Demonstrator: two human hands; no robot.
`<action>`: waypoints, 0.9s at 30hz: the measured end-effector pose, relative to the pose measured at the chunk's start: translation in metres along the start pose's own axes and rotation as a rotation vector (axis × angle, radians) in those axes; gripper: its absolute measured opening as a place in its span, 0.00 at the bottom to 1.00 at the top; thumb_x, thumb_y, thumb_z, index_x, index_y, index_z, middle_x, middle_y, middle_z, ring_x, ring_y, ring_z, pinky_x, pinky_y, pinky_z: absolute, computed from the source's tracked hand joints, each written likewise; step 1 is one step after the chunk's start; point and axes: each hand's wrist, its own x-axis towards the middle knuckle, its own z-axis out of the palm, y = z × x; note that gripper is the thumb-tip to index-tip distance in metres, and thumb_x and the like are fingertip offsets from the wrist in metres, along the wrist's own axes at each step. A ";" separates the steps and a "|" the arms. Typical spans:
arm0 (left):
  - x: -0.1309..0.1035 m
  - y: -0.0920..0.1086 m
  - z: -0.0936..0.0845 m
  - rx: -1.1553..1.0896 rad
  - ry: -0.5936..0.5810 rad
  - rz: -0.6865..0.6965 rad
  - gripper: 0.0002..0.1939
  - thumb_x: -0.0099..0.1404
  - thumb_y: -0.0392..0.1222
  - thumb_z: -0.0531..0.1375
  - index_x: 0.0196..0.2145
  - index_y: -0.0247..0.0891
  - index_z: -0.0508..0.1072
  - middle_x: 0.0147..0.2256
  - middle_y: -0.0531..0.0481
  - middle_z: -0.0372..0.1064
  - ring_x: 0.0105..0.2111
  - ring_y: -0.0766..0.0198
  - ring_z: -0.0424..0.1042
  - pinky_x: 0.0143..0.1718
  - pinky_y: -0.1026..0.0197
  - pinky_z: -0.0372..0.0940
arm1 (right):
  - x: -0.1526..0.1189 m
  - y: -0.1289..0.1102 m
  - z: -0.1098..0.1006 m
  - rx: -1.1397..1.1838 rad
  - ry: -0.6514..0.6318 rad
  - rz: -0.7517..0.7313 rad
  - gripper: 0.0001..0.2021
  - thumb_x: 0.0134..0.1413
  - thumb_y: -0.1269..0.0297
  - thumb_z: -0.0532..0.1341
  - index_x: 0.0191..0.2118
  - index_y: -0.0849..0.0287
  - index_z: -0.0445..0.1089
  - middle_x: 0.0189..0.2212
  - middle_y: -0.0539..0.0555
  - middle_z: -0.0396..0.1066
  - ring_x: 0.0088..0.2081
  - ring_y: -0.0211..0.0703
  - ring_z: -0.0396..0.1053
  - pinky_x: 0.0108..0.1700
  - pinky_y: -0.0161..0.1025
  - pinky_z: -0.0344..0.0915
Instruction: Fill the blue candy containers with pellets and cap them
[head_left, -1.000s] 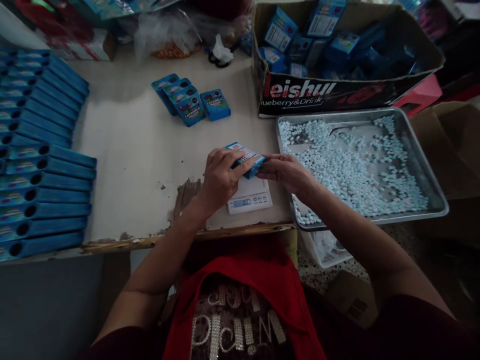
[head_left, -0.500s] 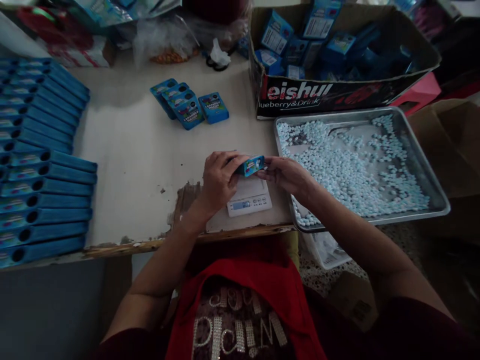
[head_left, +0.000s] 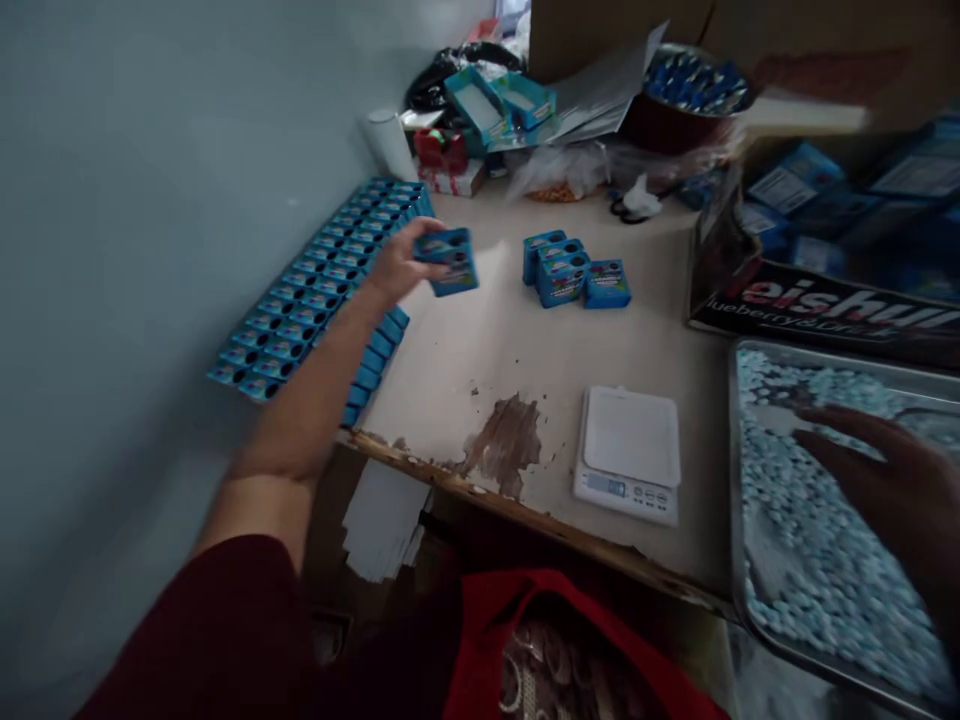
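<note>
My left hand is closed around a small blue candy box, held up beside the near end of the wall-side rows of blue boxes. Over the metal tray is my right hand, its fingers stretched out and nothing visible in them. Pale blue and white candies cover much of that tray, under and around the hand. Between my two hands, a white digital scale lies on the table with a bare weighing plate. Several more blue boxes stand grouped behind it.
At the right back, an open cardboard carton holds blue boxes. Scissors with white paper, a plastic bag and a dark red bowl of blue wrapped pieces sit at the back. The table's front edge is chipped.
My left hand has carried the box from above the scale to the left, by the rows. My right hand has let go of it and moved over the tray. The view has swung left.
</note>
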 end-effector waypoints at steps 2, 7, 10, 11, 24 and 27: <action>0.019 -0.029 -0.042 0.134 -0.011 -0.032 0.29 0.63 0.45 0.76 0.57 0.37 0.74 0.49 0.61 0.79 0.46 0.71 0.71 0.58 0.62 0.73 | 0.016 -0.038 0.031 -0.010 -0.067 0.023 0.19 0.61 0.28 0.67 0.47 0.29 0.84 0.50 0.64 0.84 0.41 0.71 0.84 0.40 0.71 0.77; 0.019 -0.077 -0.083 0.273 -0.211 -0.009 0.35 0.66 0.65 0.71 0.56 0.33 0.76 0.51 0.54 0.82 0.50 0.63 0.72 0.59 0.58 0.75 | 0.104 -0.151 0.130 -0.213 -0.225 -0.376 0.23 0.71 0.50 0.64 0.63 0.53 0.82 0.53 0.67 0.80 0.56 0.70 0.79 0.61 0.67 0.76; 0.004 -0.091 -0.093 0.375 -0.289 -0.050 0.34 0.69 0.64 0.68 0.60 0.33 0.76 0.51 0.54 0.82 0.51 0.60 0.73 0.63 0.53 0.75 | 0.164 -0.195 0.173 -0.473 -0.308 -0.440 0.25 0.72 0.59 0.61 0.69 0.57 0.79 0.61 0.71 0.76 0.64 0.74 0.73 0.63 0.64 0.74; 0.000 -0.093 -0.096 0.407 -0.318 -0.066 0.33 0.70 0.61 0.66 0.61 0.33 0.75 0.53 0.54 0.82 0.52 0.60 0.73 0.64 0.52 0.74 | 0.180 -0.203 0.183 -0.540 -0.363 -0.408 0.25 0.72 0.61 0.60 0.69 0.57 0.79 0.62 0.71 0.76 0.64 0.73 0.73 0.61 0.63 0.74; -0.043 -0.048 -0.049 0.915 -0.264 -0.176 0.34 0.82 0.64 0.51 0.69 0.38 0.75 0.70 0.31 0.68 0.72 0.34 0.64 0.78 0.30 0.50 | 0.191 -0.179 0.195 -0.377 -0.426 -0.339 0.15 0.73 0.55 0.64 0.49 0.56 0.87 0.46 0.62 0.82 0.47 0.58 0.78 0.47 0.47 0.68; -0.049 -0.039 -0.043 0.940 -0.213 -0.250 0.36 0.81 0.63 0.48 0.66 0.32 0.76 0.70 0.28 0.68 0.71 0.33 0.65 0.77 0.27 0.51 | 0.151 -0.170 0.148 -0.239 -0.372 -0.340 0.14 0.70 0.53 0.66 0.44 0.56 0.86 0.40 0.60 0.80 0.41 0.54 0.76 0.44 0.47 0.66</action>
